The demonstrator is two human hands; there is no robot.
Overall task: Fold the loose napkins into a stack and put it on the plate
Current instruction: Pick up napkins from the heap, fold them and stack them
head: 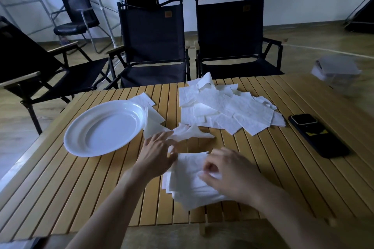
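The right grip (228,170) is curled in, thumb and fingertips clamped on a fold of the top napkin (210,174), which lies on the folded stack (186,186). The left grip (157,151) stands apart, its fingers stretched forward and near straight; its thumb lies at the far left corner of the stack and its fingertips touch the end of a crumpled napkin (192,133) just beyond. Both hands are a little blurred.

The stack sits on the wooden slatted counter (81,188), near its front edge and between the two forearms, its sheets not squared, with edges fanning out at the left and front. The white plate (105,127) rests to the left of the stack and apart from it, with nothing in it. A few flat napkins (153,121) lie at the plate's right rim, one of them tucked partly under it. Farther back and to the right, the loose napkins (222,107) lie in a wide, overlapping heap.

A dark phone (317,135) lies face down at the right of the counter, just beside the heap. A clear container (336,73) at the far right corner is too blurred to tell more. Three black folding chairs (153,42) stand behind the counter
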